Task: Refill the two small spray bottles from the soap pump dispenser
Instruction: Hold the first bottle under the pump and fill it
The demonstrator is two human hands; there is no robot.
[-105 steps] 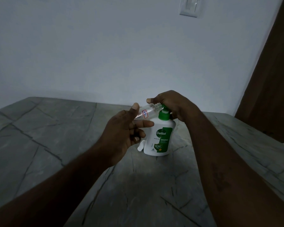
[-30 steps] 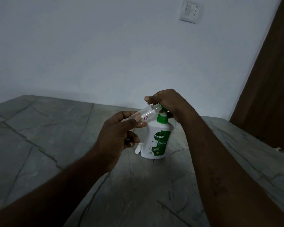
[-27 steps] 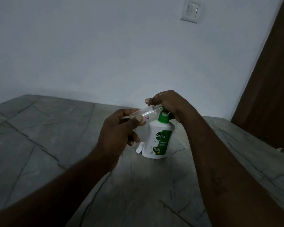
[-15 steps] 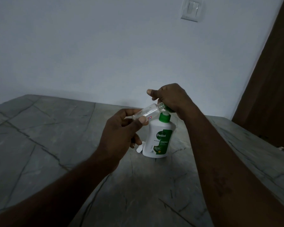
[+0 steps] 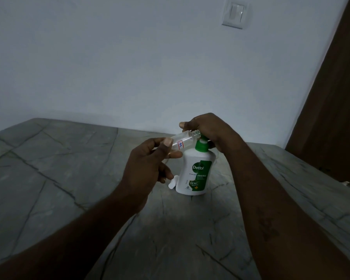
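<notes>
A white soap pump dispenser (image 5: 196,174) with a green collar and green label stands on the grey stone table (image 5: 69,178). My right hand (image 5: 208,130) covers its pump head, fingers curled over it, so the nozzle is hidden. My left hand (image 5: 150,168) pinches a small clear spray bottle (image 5: 185,139), capless and tilted almost flat, with its open neck against the pump under my right hand. A small white cap or bottle end (image 5: 173,183) lies on the table just left of the dispenser's base, partly hidden by my left hand.
A plain white wall rises right behind the table, with a light switch (image 5: 233,14) high on it. A dark brown door (image 5: 331,108) stands at the right. The table's right edge runs diagonally near the door.
My right hand rose off the pump half a second ago and has come back down onto it. The small bottle stays at the nozzle in my left hand.
</notes>
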